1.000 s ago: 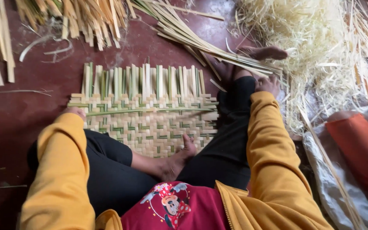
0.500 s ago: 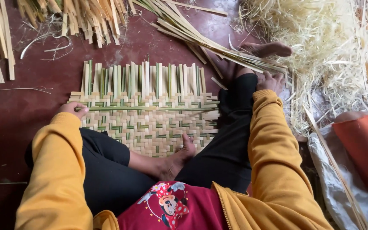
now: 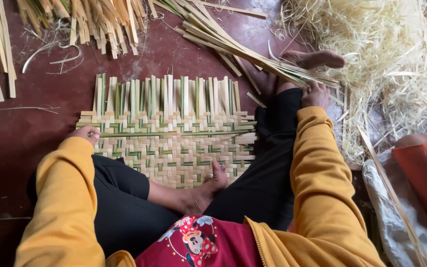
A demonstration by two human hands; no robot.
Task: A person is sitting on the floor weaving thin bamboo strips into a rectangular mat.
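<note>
Weaving is under way on the bamboo mat [image 3: 169, 133] lying on the floor: the left hand [image 3: 85, 133] pinches the green strip [image 3: 174, 133] at the mat's left edge, while the right hand [image 3: 315, 94], beyond its right edge, clasps the bundle of loose strips [image 3: 253, 57], likely drawing another.

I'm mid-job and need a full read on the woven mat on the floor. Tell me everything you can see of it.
The flat woven mat of pale and green bamboo-like strips lies on the dark red floor. Its near part is tightly plaited in a checked pattern; its far edge is unfinished, with loose upright strip ends side by side. One long green strip runs crosswise across it. The left hand touches its left edge at that strip, a bare foot rests on its near edge, and a black trouser leg lies at its right side.
</note>
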